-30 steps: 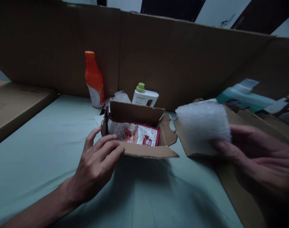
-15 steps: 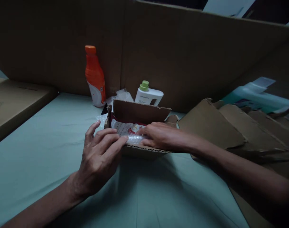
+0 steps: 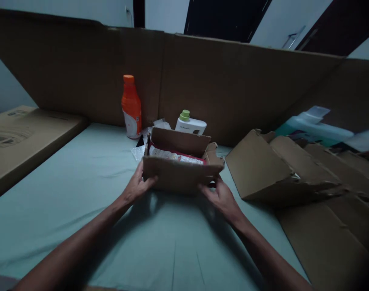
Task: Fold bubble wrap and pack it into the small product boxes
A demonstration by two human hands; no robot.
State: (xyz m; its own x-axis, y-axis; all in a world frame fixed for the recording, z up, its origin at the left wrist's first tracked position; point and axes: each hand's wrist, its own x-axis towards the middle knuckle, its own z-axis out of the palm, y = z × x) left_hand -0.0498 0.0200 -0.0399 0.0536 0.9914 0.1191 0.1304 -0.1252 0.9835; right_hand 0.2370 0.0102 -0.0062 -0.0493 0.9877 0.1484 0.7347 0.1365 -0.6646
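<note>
A small cardboard box (image 3: 178,174) stands with its top flaps up in the middle of the cloth-covered surface. Inside lie a whitish printed packet (image 3: 163,153), bubble wrap (image 3: 190,159) and something dark red, mostly hidden by the front wall. My left hand (image 3: 138,186) grips the box's left front corner, thumb on the front face. At the right front corner my right hand (image 3: 219,195) holds the box too, slightly blurred. The fingers of both hands are partly hidden behind the box's sides.
Behind the box stand an orange bottle (image 3: 131,107) and a white bottle with a green cap (image 3: 190,124), beside crumpled clear plastic (image 3: 161,123). Several open cardboard boxes (image 3: 257,165) crowd the right, with a green-liquid bottle (image 3: 316,127) behind. A flat carton (image 3: 35,139) lies left. A tall cardboard wall (image 3: 232,89) closes the back.
My right hand has come out of the box to its right front corner. My left hand has moved from the front rim to the left corner. The camera view has tilted up.
</note>
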